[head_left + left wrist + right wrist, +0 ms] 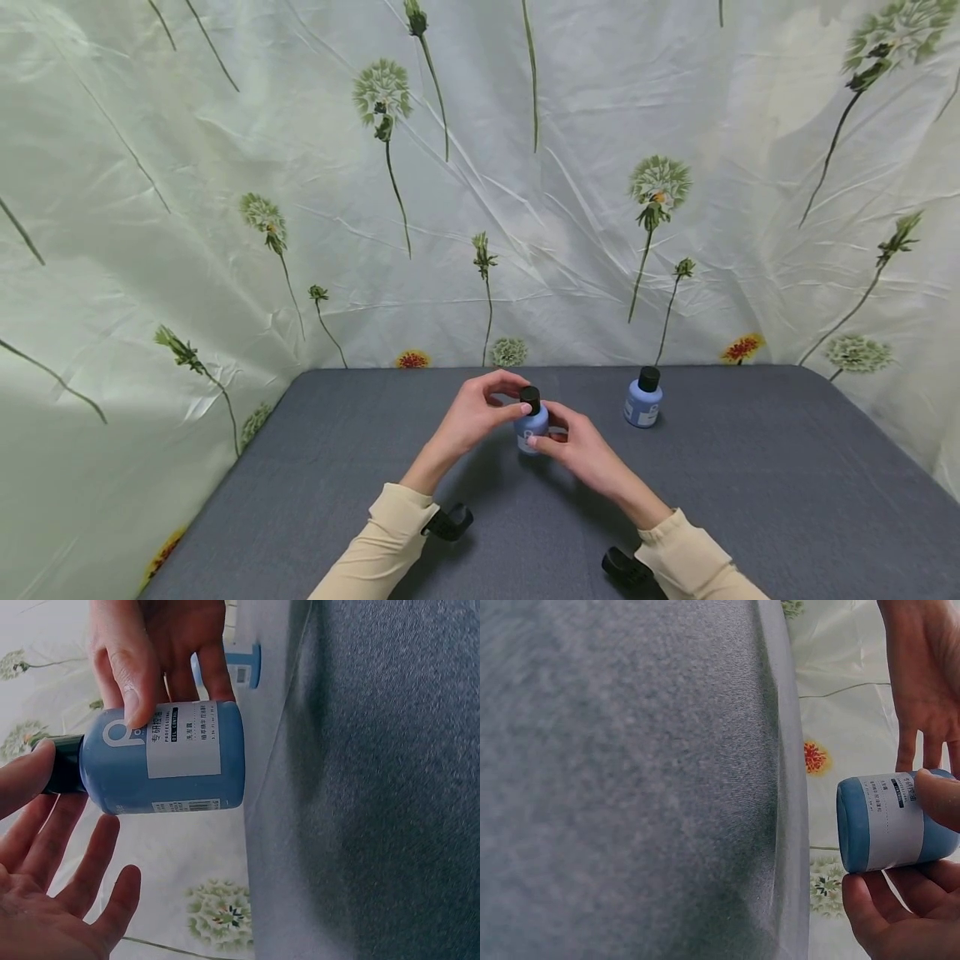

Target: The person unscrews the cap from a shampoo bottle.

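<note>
Both hands meet at a small blue bottle point(531, 430) with a black cap point(530, 398) and a white printed label point(184, 742). My left hand point(478, 411) pinches the cap between thumb and fingers, its other fingers spread in the left wrist view. Around the bottle's body, my right hand point(587, 452) grips with the thumb over the front by the label. The bottle stands cap up, close over the grey table. Part of its body is hidden behind the right fingers in the head view.
A second blue bottle point(642, 406) with a black cap stands upright at the back right of the grey table point(360, 442). Behind the table hangs a pale curtain point(555, 217) with dandelion prints. Black straps point(450, 522) sit at the wrists.
</note>
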A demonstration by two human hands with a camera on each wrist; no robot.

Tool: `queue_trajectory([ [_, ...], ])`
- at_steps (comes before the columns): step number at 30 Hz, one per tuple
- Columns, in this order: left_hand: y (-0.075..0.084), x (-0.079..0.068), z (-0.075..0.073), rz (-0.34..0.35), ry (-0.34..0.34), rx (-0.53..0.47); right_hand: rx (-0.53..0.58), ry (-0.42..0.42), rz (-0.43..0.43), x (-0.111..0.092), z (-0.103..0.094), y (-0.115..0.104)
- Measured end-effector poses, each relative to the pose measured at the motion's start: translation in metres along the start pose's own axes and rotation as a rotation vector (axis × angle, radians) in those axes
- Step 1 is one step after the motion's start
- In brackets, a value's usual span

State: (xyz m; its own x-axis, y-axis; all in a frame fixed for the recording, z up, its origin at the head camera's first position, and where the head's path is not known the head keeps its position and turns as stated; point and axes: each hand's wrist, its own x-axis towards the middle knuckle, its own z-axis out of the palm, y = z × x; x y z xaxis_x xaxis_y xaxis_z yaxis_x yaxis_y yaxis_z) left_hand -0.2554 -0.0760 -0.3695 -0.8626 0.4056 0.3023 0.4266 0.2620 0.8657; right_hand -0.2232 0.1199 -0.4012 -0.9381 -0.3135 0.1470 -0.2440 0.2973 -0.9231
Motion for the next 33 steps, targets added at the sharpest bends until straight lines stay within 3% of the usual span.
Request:
queue_trajectory([
  [3,-0.006,0.0,0.003,0.002,-0.003,-0.01,-0.002,0.0,0.0,-0.003,0.0,0.001],
  [15,-0.002,-0.001,0.011,0.004,-0.044,-0.012,-0.006,0.029,0.058,-0.014,-0.005,0.003],
  [33,0.001,-0.016,0.017,-0.022,-0.046,-0.015,0.032,0.008,0.083,-0.029,-0.002,0.001],
])
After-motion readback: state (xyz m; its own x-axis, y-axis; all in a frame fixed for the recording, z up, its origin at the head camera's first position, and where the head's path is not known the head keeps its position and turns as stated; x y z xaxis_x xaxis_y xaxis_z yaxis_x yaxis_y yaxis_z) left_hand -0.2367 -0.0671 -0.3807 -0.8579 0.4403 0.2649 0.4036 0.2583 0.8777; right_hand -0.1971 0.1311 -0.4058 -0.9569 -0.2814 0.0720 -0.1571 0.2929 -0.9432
